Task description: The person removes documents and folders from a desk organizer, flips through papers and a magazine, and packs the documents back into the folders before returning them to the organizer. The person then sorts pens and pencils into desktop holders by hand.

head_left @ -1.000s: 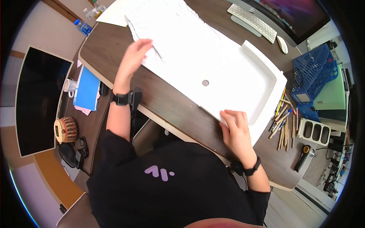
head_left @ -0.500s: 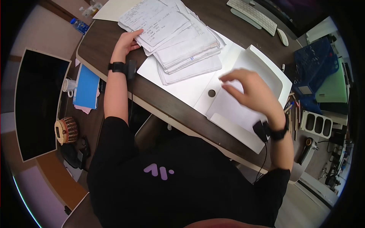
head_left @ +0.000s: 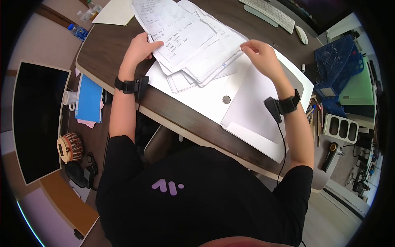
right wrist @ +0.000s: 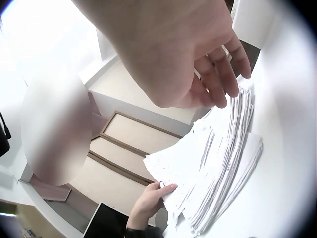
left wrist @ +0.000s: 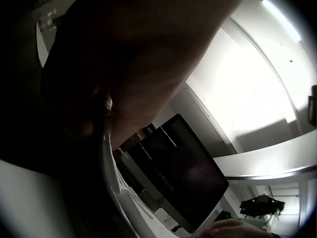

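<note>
A thick stack of handwritten papers (head_left: 193, 41) lies fanned over the far left part of an open white file case (head_left: 205, 99) with a round hole in it. My left hand (head_left: 140, 49) grips the stack's left edge, thumb on top of the sheets and fingers underneath. At the stack's right edge is my right hand (head_left: 263, 59), its fingertips right by the sheets and its fingers loosely bent. In the right wrist view those fingers (right wrist: 218, 82) hang over one end of the stack, whose layered edges (right wrist: 235, 134) show. The left wrist view is dark around the hand.
A keyboard (head_left: 269, 16), mouse (head_left: 301, 35) and monitor lie beyond the stack. On the right are blue file holders (head_left: 333, 74), loose pencils (head_left: 317, 127) and a grey three-slot holder (head_left: 340, 128). A cable hangs from the right wrist camera (head_left: 272, 109).
My right hand has gone from the case's near edge up and across to the stack's right edge. My left hand has taken hold of the stack's left edge. The papers have shifted slightly.
</note>
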### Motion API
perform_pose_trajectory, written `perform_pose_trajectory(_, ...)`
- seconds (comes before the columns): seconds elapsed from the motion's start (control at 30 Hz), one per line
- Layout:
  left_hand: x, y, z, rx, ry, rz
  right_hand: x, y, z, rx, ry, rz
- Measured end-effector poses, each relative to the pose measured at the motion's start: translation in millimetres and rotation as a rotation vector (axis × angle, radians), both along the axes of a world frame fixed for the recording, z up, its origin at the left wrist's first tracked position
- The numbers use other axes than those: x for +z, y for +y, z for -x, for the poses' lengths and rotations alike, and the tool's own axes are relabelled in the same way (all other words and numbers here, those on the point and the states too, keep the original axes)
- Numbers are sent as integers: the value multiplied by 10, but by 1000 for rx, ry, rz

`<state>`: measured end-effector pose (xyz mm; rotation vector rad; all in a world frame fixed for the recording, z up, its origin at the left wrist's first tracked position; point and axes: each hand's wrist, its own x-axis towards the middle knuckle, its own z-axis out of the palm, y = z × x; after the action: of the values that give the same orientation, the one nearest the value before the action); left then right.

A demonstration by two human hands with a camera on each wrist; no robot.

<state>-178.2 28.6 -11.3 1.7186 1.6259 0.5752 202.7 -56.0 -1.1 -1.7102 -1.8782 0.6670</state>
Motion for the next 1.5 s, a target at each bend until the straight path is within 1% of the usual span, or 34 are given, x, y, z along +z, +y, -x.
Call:
perform_pose_trajectory(0.03, 59, -101, -62, -23, 83, 21, -16, 63, 26, -28, -2, -29)
perform_pose_trajectory(0.07, 42, -163, -88, -24, 85, 20, -33, 144, 36, -55, -2, -61)
perform_pose_trajectory(0.13, -30, -272, -137, -173, 95, -7, -165, 383, 18, -57, 11, -90)
perform_pose_trajectory(0.17, -41, -331, -181, -213, 74, 37, -203, 494, 39, -88, -15, -108)
perform_pose_trajectory(0.2, -134, -349, -185, -247, 165, -15, -249, 601, 62, -118, -40, -125)
perform_pose_trajectory(0.23, -110, -422, -241, -263, 165, -6, -329, 728, 56, -115, -35, -129)
perform_pose_trajectory(0.3, -31, -590, -335, -284, 167, 75, -422, 931, 93, -145, -203, -177)
perform_pose_trajectory(0.33, -11, -659, -345, -273, 172, 72, -431, 1000, 129, -135, -197, -182)
perform_pose_trajectory(0.4, 24, -788, -340, -159, -81, 171, -417, 1085, 203, -152, -289, -134)
perform_pose_trajectory(0.43, 38, -834, -309, -126, -137, 176, -396, 1093, 235, -148, -288, -137)
perform_pose_trajectory(0.47, 24, -851, -273, -121, -138, 173, -371, 1114, 261, -143, -264, -3)
perform_pose_trajectory(0.5, -23, -871, -226, -54, -176, 164, -327, 1106, 305, -137, -237, 133)
perform_pose_trajectory(0.53, -76, -891, -177, 14, -214, 156, -302, 1067, 340, -132, -234, 133)
perform_pose_trajectory(0.6, -219, -913, -71, 80, -284, 155, -240, 913, 407, -70, -447, 67)
perform_pose_trajectory(0.63, -261, -932, -34, 142, -355, 156, -185, 829, 444, -66, -449, 67)
perform_pose_trajectory(0.7, -303, -984, 7, 202, -328, 147, -52, 641, 509, 63, -518, 98)
perform_pose_trajectory(0.73, -324, -998, 22, 257, -298, 136, 24, 531, 540, 64, -521, 101)
perform_pose_trajectory(0.77, -457, -969, 98, 234, -267, -3, 101, 414, 567, 76, -433, 164)
perform_pose_trajectory(0.8, -462, -961, 93, 208, -235, -144, 175, 336, 584, 85, -345, 225)
perform_pose_trajectory(0.83, -449, -967, 104, 257, -262, -61, 235, 294, 587, 73, -282, 283)
perform_pose_trajectory(0.87, -433, -954, 79, 250, -262, -60, 193, 299, 549, 67, -281, 284)
perform_pose_trajectory(0.93, -393, -925, 30, 242, -359, 20, 25, 363, 459, 20, -134, 132)
perform_pose_trajectory(0.97, -370, -916, -36, 201, -509, 39, -48, 395, 428, 14, -133, 129)
perform_pose_trajectory(1.0, -366, -908, -115, 197, -509, 37, -122, 431, 401, -45, -103, 146)
perform_pose_trajectory(1.07, -360, -897, -308, 118, -915, 44, -187, 483, 341, -102, -68, 162)
perform_pose_trajectory(1.1, -321, -898, -423, 54, -983, 61, -194, 507, 318, -98, -33, 211)
perform_pose_trajectory(1.17, -255, -995, -697, 12, -1000, 17, -256, 564, 281, -83, -2, 259)
perform_pose_trajectory(1.23, -330, -1036, -851, -32, -1036, -20, -323, 599, 254, -128, -78, 112)
perform_pose_trajectory(1.27, -359, -1044, -875, -25, -1037, -27, -334, 617, 221, -119, -80, 109)
perform_pose_trajectory(1.33, -275, -1115, -916, 90, -1127, -65, -279, 568, 197, -144, 7, 169)
perform_pose_trajectory(1.37, -209, -1178, -883, 297, -1049, 41, -297, 570, 182, -138, 4, 171)
perform_pose_trajectory(1.4, -266, -1171, -848, 304, -1051, 39, -330, 571, 162, -154, 18, 160)
perform_pose_trajectory(1.47, -409, -1104, -723, 432, -1332, 144, -359, 599, 137, -168, 33, 147)
perform_pose_trajectory(1.5, -343, -1085, -671, 507, -1350, 222, -355, 605, 138, -153, 57, 208)
